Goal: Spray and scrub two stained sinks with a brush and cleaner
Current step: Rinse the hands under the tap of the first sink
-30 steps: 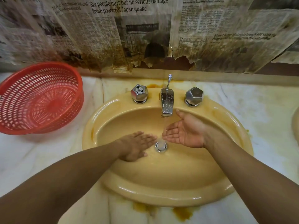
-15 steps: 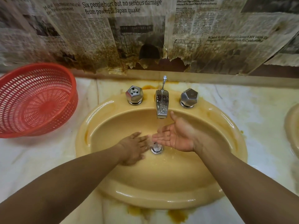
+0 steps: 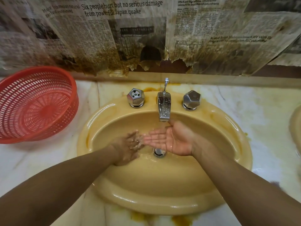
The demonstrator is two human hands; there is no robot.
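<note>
Gripping nothing, your open right hand point(image 3: 172, 139), palm up under the tap point(image 3: 164, 106), and your loose-fingered left hand point(image 3: 128, 147) are now meeting in the water over the sink point(image 3: 162, 204) at frame centre, so you are rinsing, with brush and cleaner nowhere in view.

Pale marbled countertop point(image 3: 268, 121), stained orange-brown just behind and in front of the yellow sink point(image 3: 162, 204) sunk into it. Bears a red perforated basket point(image 3: 37, 103) left of the sink, tilted, rim near the sink's edge. Shows the edge of a second basin point(image 3: 296, 128) well right of the sink.
</note>
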